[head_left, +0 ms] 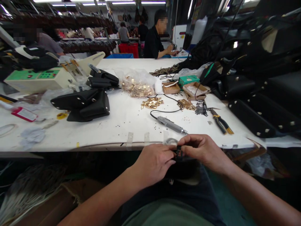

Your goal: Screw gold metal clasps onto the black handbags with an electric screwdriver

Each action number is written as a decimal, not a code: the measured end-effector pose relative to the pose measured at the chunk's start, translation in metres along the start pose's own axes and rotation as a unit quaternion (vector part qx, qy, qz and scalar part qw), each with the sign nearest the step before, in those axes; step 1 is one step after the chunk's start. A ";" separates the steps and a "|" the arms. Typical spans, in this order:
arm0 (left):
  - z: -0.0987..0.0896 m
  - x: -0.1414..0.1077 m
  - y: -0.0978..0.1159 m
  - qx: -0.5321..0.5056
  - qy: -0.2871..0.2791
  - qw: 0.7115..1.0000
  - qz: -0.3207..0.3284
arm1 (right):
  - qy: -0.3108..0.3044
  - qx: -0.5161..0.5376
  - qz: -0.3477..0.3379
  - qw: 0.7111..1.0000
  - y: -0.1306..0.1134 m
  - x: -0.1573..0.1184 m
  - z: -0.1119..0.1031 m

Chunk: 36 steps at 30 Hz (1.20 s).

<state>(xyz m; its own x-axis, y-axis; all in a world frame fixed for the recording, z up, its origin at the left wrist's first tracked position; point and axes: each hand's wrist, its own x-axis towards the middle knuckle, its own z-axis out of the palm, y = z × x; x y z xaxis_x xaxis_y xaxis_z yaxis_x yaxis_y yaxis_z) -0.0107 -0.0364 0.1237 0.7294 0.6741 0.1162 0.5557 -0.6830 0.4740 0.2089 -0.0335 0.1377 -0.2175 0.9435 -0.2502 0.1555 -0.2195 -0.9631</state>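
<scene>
A small dark piece [179, 153] is pinched between my two hands at the table's front edge. My left hand [154, 161] has its fingers closed on the piece's left side. From the right, my right hand [203, 150] grips the same piece between thumb and fingers. Its details are too small to make out. Just beyond my hands lies a grey electric screwdriver [171, 124] with a black cord. Farther back are two piles of gold metal parts, one at the middle [152, 103] and one to its right [186, 104].
Pliers [222, 121] with black and yellow handles lie right. Black bags stand at left [82, 103] and right [270, 110]. Behind the piles are a plastic bag of gold parts [138, 84] and open boxes [195, 90]. A person [152, 40] sits across the table.
</scene>
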 end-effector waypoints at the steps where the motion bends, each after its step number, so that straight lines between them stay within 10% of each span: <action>1: -0.003 -0.005 0.005 -0.028 -0.016 0.999 0.003 | -0.019 0.008 0.015 1.000 -0.002 -0.006 0.000; 5: -0.003 -0.012 0.000 -0.148 -0.086 0.985 -0.032 | -0.039 0.021 0.030 0.999 0.003 -0.005 0.007; 9: 0.021 0.007 -0.048 -0.248 -0.113 0.955 -0.120 | 0.019 0.018 0.024 0.999 0.028 0.044 0.016; 14: 0.043 0.032 -0.092 -0.169 -0.114 0.962 -0.182 | 0.047 0.012 0.071 0.996 0.062 0.106 0.025; 20: 0.045 0.024 -0.082 -0.018 -0.010 0.971 -0.239 | 0.043 0.005 0.106 0.993 0.077 0.130 0.032; 27: 0.068 0.011 -0.090 0.090 0.085 0.990 -0.074 | 0.033 -0.076 0.108 0.991 0.081 0.146 0.030; 36: 0.071 0.010 -0.107 0.056 0.047 0.995 -0.072 | -0.002 -0.286 0.034 0.958 0.062 0.155 0.029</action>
<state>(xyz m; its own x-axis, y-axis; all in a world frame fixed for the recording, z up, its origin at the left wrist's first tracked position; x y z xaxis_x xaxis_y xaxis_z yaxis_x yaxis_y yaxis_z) -0.0342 0.0235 0.0125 0.6010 0.7873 0.1380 0.6970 -0.6007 0.3916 0.1567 0.0919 0.0361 -0.1918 0.9308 -0.3111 0.6715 -0.1067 -0.7333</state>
